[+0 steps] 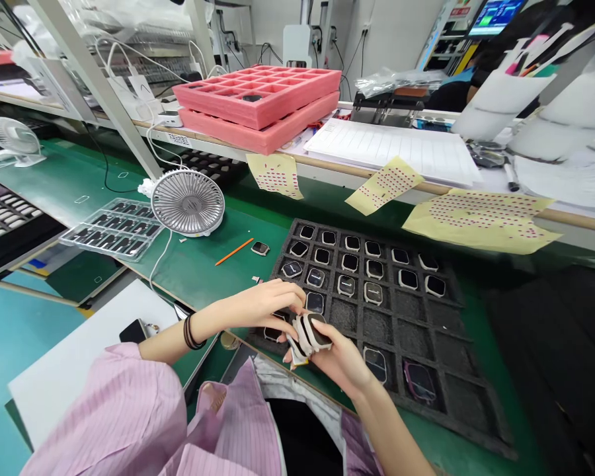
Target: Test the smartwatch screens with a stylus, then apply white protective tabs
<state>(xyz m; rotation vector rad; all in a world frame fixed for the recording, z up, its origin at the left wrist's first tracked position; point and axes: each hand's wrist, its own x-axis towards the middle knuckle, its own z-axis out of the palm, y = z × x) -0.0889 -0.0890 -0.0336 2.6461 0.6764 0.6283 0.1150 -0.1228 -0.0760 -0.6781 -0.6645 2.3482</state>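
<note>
My right hand point(340, 360) grips a dark smartwatch body point(311, 332) partly wrapped in white strips of film, and my left hand point(260, 305) closes on it from above. Both hands are over the near edge of a black foam tray point(456, 390). Rows of watch bodies point(350, 262) sit in its far compartments, and several compartments at the right hold nothing. My left fingers partly cover the nearest compartments. A single watch body point(260, 248) lies on the green mat point(198, 264) beyond my left hand.
An orange pencil point(234, 251) lies near the loose watch. A metal-grilled fan point(187, 201) and a clear plastic tray point(112, 229) stand to the left. Yellow sheets with red marks point(480, 221) hang from the shelf edge point(416, 178), below stacked pink foam trays point(258, 96).
</note>
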